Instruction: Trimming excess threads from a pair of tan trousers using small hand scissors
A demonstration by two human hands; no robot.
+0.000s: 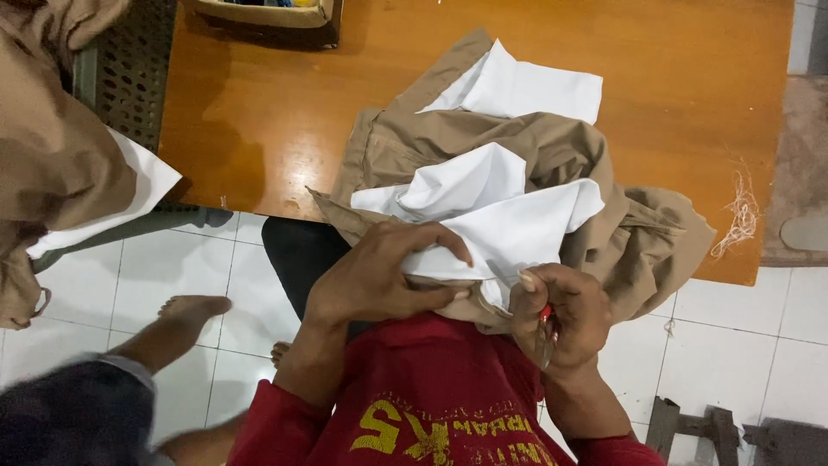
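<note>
A tan garment (552, 155) with white pocket linings (509, 224) lies bunched on the near edge of the orange wooden table (276, 103) and hangs toward my lap. My left hand (379, 272) pinches the white lining and the tan fabric edge close to my chest. My right hand (561, 311) is closed around small thread snips with a red handle (545, 324), held right beside the seam of the lining. I wear a red shirt with yellow print.
A cardboard box (267, 17) sits at the table's far edge. Loose thread scraps (740, 211) lie at the right edge. More tan and white garments (60, 164) hang at the left. Another person's bare foot (185, 311) rests on the white tiled floor.
</note>
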